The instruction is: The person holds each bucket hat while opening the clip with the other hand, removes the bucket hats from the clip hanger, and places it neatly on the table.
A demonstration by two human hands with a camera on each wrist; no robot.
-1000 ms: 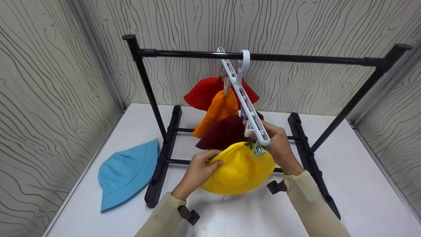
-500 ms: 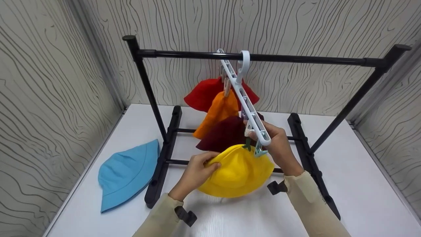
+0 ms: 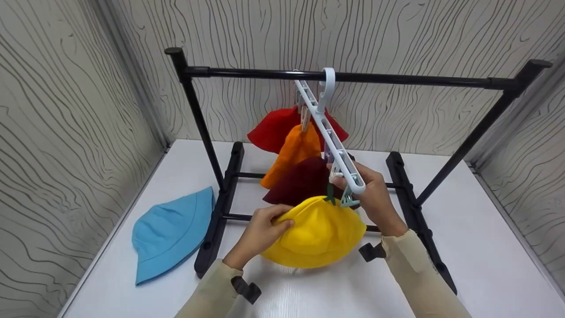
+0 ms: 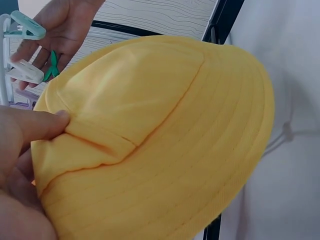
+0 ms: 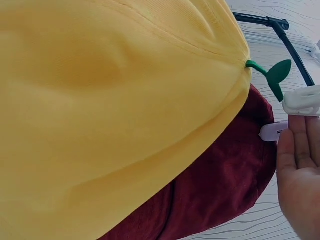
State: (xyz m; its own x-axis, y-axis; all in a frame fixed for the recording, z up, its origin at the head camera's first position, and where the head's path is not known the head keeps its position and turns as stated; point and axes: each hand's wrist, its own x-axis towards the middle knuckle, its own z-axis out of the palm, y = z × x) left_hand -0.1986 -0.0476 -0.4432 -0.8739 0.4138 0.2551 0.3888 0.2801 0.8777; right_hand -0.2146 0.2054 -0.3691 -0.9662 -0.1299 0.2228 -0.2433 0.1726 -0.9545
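My left hand (image 3: 262,227) pinches the brim side of a yellow bucket hat (image 3: 315,238), thumb on the outside, as the left wrist view also shows. A green sprout (image 5: 277,75) sticks up from the hat's crown, close to a white clip (image 5: 302,101). That clip hangs from a white clip hanger (image 3: 329,128) hooked over a black rail. Behind the hanger's near end is my right hand (image 3: 375,194), its fairly straight fingers touching the white clip. A teal clip (image 3: 349,199) hangs at the hanger's near end, just above the hat.
Red (image 3: 276,130), orange (image 3: 293,154) and maroon (image 3: 300,181) hats hang farther back on the hanger. A light-blue hat (image 3: 174,234) lies on the white table at left. The black rack's posts (image 3: 198,119) and feet (image 3: 214,229) flank the hands.
My left hand and the yellow hat have come slightly down and left, and the sprout now shows upright beside the clips. The hanger's near end has risen a little. The right hand stays put.
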